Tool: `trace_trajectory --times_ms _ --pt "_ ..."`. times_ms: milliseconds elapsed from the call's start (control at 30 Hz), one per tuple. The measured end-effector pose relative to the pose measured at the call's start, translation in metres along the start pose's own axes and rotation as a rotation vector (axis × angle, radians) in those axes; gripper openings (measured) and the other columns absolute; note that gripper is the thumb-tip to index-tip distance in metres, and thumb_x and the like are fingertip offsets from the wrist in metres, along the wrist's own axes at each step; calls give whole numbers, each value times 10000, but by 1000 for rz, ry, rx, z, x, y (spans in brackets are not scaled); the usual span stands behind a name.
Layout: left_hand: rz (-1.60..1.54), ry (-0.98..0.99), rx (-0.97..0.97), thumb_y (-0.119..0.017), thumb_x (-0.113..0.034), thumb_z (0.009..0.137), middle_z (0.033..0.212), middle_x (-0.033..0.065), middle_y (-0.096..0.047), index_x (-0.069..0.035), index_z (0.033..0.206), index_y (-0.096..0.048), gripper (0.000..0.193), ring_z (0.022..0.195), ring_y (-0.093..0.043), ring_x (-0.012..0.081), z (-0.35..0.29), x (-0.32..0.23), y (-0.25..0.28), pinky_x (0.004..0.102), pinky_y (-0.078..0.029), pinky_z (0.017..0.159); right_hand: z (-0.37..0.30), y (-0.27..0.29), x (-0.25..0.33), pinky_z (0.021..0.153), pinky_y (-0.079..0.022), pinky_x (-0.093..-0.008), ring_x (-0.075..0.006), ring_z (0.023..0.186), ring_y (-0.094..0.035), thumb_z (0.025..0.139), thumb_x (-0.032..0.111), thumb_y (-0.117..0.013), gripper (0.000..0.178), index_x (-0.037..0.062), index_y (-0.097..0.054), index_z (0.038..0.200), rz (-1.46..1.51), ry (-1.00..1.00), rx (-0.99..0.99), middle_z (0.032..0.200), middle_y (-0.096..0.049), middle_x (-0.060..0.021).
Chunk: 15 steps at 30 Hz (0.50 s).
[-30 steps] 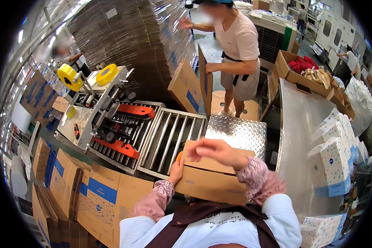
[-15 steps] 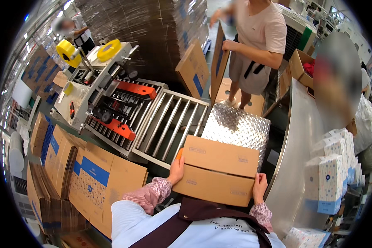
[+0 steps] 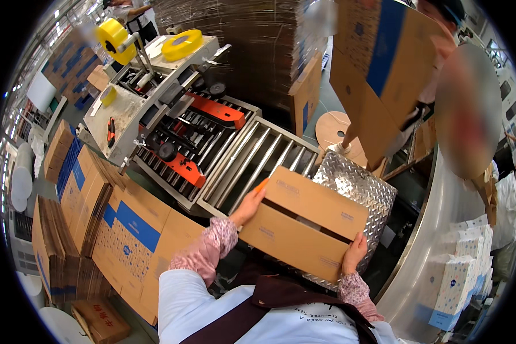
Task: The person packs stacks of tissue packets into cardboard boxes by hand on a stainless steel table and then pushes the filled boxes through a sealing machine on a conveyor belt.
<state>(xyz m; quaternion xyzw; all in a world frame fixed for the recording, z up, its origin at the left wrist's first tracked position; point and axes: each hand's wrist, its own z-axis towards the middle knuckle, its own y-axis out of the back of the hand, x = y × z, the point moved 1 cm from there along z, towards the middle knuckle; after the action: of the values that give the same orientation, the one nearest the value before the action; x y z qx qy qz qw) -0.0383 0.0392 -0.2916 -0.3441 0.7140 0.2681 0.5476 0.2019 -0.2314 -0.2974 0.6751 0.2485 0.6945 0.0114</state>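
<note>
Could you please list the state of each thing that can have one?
Cardboard box: top flaps folded down, gap between them, no tape visible
Left hand: gripping the box's left side
Orange object: at left hand, mostly hidden
Right hand: gripping the box's right side
Yellow tape roll: mounted upright
Second tape roll: lying flat
Flattened cartons: standing in stacks

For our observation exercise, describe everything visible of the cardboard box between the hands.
The cardboard box is plain brown with small faint printing. Its two long top flaps are folded inward, leaving a dark gap. It appears slanted, overlapping the metal platform in view; whether it rests there is unclear. The left hand grips its left end, the right hand its right end.
</note>
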Motion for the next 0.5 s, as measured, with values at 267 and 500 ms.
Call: trace_trajectory --times_ms 267,500 --pt "-33 147 129 -461 -248 964 1385 92 -422 -46 1369 -399 457 1232 -418 158 130 -79 124 264 -320 1019 35 -172 58 503 -352 -268 -99 567 -391 981 257 -415 316 9 -479 797 115 -44 -87 668 -447 -23" --pt "707 -459 -346 -524 -169 891 1214 158 -546 38 1091 -588 295 1103 -518 344 191 -69 262 337 -424 917 36 -334 90 534 -408 -368 -244 589 -519 947 258 -469 285 10 -513 814 104 43 -8 693 -561 -128"
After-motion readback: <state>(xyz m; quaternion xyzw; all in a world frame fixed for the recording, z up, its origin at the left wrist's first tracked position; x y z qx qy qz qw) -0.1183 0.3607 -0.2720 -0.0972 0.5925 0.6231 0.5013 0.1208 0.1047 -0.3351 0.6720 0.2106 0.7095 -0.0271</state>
